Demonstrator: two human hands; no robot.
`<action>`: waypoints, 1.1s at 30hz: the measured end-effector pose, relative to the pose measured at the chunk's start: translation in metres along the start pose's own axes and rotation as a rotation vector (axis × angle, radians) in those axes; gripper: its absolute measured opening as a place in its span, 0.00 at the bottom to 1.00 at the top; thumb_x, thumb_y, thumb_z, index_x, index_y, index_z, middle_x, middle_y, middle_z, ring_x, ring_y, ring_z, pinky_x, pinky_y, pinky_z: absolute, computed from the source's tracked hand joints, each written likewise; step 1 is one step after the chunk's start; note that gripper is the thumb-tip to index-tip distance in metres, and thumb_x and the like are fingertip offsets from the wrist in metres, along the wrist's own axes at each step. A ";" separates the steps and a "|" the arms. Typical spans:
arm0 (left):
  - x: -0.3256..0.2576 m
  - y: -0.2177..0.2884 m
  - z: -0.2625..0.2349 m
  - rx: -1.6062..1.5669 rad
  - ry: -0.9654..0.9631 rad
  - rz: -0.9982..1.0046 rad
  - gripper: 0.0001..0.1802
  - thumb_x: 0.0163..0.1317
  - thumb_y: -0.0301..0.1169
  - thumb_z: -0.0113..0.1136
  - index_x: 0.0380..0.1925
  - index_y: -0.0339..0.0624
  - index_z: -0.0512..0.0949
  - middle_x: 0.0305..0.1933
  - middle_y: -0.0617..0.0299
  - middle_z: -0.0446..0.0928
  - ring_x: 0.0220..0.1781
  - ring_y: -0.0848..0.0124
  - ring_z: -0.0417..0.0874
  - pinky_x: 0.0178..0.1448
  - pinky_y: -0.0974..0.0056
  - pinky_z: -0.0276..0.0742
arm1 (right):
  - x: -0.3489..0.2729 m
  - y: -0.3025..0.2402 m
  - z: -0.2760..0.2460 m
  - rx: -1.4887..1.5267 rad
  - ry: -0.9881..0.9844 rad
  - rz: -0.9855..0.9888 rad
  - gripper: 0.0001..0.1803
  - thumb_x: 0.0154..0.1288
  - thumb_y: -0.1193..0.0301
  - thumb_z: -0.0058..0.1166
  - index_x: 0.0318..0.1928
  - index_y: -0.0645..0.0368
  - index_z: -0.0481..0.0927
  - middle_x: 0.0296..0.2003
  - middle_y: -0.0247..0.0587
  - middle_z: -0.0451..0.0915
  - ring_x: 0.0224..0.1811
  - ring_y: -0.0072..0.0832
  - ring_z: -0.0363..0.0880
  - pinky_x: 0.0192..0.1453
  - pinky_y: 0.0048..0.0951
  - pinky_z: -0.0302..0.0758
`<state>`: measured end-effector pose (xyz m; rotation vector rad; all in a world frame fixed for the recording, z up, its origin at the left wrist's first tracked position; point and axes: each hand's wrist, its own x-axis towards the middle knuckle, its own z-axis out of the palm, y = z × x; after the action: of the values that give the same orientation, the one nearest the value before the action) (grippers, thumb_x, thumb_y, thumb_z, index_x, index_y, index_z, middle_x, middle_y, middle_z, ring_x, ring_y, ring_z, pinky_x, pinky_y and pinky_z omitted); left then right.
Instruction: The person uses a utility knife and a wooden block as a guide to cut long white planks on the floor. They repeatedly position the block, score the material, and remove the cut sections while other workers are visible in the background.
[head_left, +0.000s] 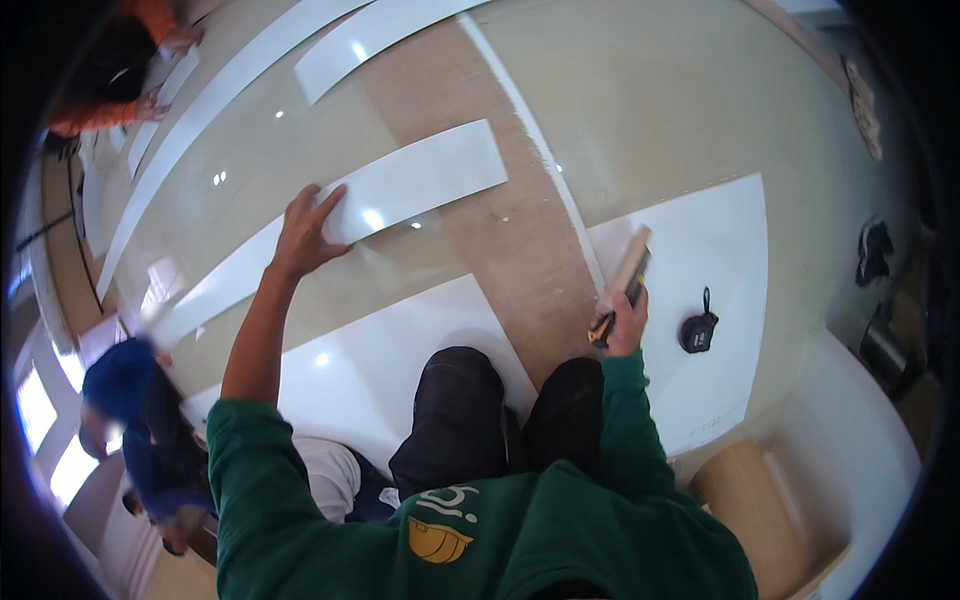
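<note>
My left hand grips a long white strip across its width, thumb at one edge and fingers at the other. The strip's right end lies over a brown bare band of the surface. In my right hand are a black-and-yellow utility knife and a narrow pale wooden piece, held together. That hand is over the left part of a white sheet. On this sheet, right of the hand, rests a black tape measure with a wrist loop.
Another white sheet lies by my knees. More white strips curve across the far left. A co-worker's orange-sleeved hands touch a strip there. At left is a person in a blue cap. Shoes stand at far right.
</note>
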<state>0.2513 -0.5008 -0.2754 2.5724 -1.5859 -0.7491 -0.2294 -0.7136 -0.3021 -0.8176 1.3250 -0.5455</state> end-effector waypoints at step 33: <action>-0.001 -0.006 -0.014 0.044 0.341 0.028 0.55 0.37 0.41 0.77 0.71 0.56 0.64 0.65 0.44 0.66 0.66 0.47 0.67 0.72 0.49 0.63 | -0.030 0.058 0.008 -0.973 0.129 -0.298 0.50 0.55 0.56 0.70 0.69 0.67 0.56 0.61 0.65 0.68 0.63 0.54 0.71 0.68 0.44 0.70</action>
<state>0.2615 -0.5001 -0.2637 2.5277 -1.5386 -0.2547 -0.2327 -0.6534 -0.3278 -1.8177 1.5976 -0.1454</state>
